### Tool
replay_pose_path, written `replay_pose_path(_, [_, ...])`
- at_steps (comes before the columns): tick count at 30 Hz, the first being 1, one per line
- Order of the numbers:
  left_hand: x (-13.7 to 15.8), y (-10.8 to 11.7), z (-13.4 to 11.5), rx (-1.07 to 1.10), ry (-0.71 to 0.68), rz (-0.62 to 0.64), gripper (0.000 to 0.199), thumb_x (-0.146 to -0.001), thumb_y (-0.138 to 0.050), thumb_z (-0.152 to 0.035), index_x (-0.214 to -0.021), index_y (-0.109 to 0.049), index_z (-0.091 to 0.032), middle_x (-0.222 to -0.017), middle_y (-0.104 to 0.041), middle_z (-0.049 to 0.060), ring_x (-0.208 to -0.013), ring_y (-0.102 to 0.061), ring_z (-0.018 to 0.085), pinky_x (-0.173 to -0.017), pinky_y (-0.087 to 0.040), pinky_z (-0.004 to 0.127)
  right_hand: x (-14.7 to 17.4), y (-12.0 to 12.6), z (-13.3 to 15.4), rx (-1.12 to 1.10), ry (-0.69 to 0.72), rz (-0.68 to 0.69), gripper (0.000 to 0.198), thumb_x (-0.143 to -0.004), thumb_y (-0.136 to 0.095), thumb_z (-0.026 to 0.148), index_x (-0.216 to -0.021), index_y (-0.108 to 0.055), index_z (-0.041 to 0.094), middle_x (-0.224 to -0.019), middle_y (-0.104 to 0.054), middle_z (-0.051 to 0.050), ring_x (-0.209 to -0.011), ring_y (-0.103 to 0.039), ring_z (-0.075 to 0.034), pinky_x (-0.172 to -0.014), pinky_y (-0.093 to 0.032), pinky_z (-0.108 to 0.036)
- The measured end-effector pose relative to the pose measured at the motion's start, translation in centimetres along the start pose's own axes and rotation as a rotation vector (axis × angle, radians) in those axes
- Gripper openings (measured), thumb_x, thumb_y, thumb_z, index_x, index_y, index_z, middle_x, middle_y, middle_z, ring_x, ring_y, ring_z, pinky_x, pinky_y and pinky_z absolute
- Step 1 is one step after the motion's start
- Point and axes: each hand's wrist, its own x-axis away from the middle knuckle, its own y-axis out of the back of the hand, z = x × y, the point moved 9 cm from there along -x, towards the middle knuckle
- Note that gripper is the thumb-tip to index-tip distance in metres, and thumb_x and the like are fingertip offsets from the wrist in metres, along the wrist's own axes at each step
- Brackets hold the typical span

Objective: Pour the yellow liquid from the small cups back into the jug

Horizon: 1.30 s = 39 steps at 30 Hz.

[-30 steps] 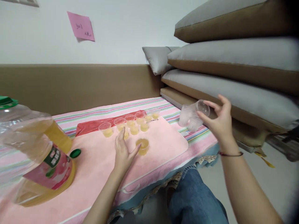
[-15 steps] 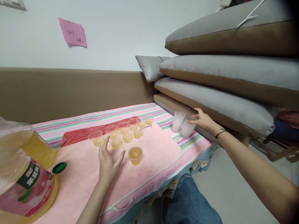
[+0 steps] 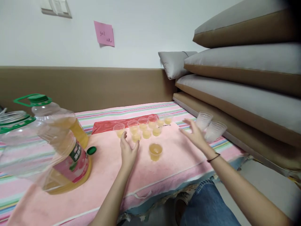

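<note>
My left hand hovers over the pink towel with thumb and fingers apart and holds nothing. Just beyond its fingertips is a clear plastic cup of pale yellow drink, at the left end of several similar cups standing in rows. A fuller cup stands alone, nearer to me, between my two hands. To the right, my right hand is in the air, fingers spread, with no cup visible in it. Two stacks of clear cups stand right behind it.
At left stand a big juice bottle with a pink label, mouth uncapped, and a second one with a green cap and handle. A loose green cap lies on the towel. Stacked grey-brown cushions rise along the right side.
My right hand has moved left, away from the cup stacks, and over the towel. My left hand stays open near the cups. The view has turned left, showing more of the bottles.
</note>
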Motion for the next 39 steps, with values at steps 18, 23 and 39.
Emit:
replay_pose_path(18, [-2.9,-4.6,6.7,0.15,0.296,0.074,0.053,-0.066,-0.08,-0.024,-0.112,-0.053,-0.023,-0.122,-0.066,0.011,-0.117,-0.063,0.027,-0.102,-0.047,0.045,0.3,-15.3,-9.3,-0.367,-0.28,-0.05,0.062,-0.055,-0.08,0.046,-0.105,-0.055,0.019,-0.112,-0.065,-0.013,-0.103,-0.066,-0.028,-0.093,-0.055,-0.046])
replay_pose_path(23, [-3.1,-3.7,5.6,0.13,0.282,0.047,0.056,-0.069,-0.078,-0.029,-0.118,-0.051,-0.024,-0.119,-0.066,0.01,-0.111,-0.063,0.026,-0.099,-0.047,0.045,-0.5,-13.7,-6.5,-0.277,-0.167,-0.074,0.065,-0.056,-0.08,0.047,-0.109,-0.057,0.018,-0.12,-0.062,-0.014,-0.111,-0.061,-0.03,-0.098,-0.051,-0.047])
replay_pose_path(39, [-3.7,-3.2,1.8,0.065,0.154,0.029,0.06,-0.07,-0.075,-0.024,-0.126,-0.053,-0.024,-0.118,-0.063,0.008,-0.114,-0.059,0.026,-0.102,-0.043,0.043,-1.9,-13.4,1.2,0.198,0.305,-0.026,0.047,-0.064,-0.061,0.022,-0.111,-0.065,0.02,-0.113,-0.062,-0.009,-0.11,-0.054,-0.031,-0.101,-0.044,-0.048])
